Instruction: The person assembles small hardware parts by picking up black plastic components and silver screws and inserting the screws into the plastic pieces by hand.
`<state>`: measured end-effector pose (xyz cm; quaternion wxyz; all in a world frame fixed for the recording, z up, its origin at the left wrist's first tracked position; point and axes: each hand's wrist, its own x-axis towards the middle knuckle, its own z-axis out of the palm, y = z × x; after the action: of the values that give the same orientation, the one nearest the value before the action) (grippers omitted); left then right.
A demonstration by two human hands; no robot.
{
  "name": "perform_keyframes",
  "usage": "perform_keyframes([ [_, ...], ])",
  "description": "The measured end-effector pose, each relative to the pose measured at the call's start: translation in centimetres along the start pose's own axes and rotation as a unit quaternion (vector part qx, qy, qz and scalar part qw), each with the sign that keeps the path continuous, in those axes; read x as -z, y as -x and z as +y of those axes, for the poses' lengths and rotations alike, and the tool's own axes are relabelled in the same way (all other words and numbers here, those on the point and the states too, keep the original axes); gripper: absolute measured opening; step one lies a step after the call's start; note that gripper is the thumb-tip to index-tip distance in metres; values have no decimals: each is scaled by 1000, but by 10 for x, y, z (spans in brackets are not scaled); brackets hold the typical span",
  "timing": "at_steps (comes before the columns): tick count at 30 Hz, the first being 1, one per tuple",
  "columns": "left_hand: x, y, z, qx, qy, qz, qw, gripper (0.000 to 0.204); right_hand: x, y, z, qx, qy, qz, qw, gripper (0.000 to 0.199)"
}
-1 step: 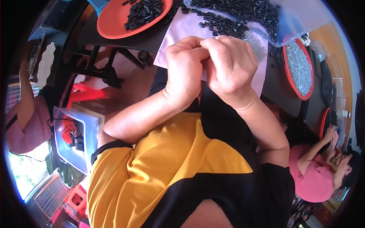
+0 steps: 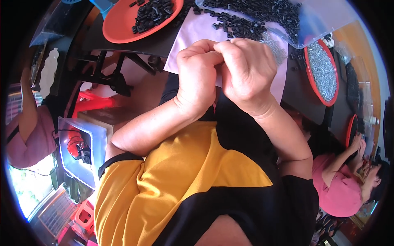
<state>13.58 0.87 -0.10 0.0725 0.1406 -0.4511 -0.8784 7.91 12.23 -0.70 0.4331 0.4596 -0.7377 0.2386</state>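
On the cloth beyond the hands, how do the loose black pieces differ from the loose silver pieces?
Colour: the black pieces are dark, the silver pieces pale and shiny.
Build: the black pieces look chunky, the silver pieces slimmer.
Place: the silver pieces lie close by the right hand, the black pieces mostly farther left.
Both lie on the pale pink cloth.

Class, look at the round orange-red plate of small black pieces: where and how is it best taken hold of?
Probably by the near-left rim of the round orange-red plate, approached from the left, thumb above, fingers beneath: that curved edge is bare. The small black pieces lie loose, heaped toward the right, so keep it level.
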Motion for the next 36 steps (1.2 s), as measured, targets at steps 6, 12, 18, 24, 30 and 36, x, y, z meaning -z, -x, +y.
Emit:
perform_keyframes([
  [6, -5, 7, -8, -35, -31, -3, 999, 14, -2, 2, -7, 9, 24, 41, 999, 18],
  [12, 5, -4, 21, -7, -65, -16, 998, 13, 10, 2, 5, -110, -135, 37, 984, 34],
  [18, 45, -56, 89, -248, -312, 45, 916, 14, 67, 32, 61, -105, 78, -90, 987, 18],
  [24, 21, -48, 52, -411, -535, -61, 736, 14, 71, 44, 48, -124, 102, -173, 972, 12],
  [30, -33, -42, -25, -464, -562, -233, 644, 14, 78, 48, 60, -186, -1, -14, 982, 19],
  [36, -40, -51, -44, -503, -643, -216, 536, 13, 87, 59, 55, -301, -149, 36, 941, 14],
])
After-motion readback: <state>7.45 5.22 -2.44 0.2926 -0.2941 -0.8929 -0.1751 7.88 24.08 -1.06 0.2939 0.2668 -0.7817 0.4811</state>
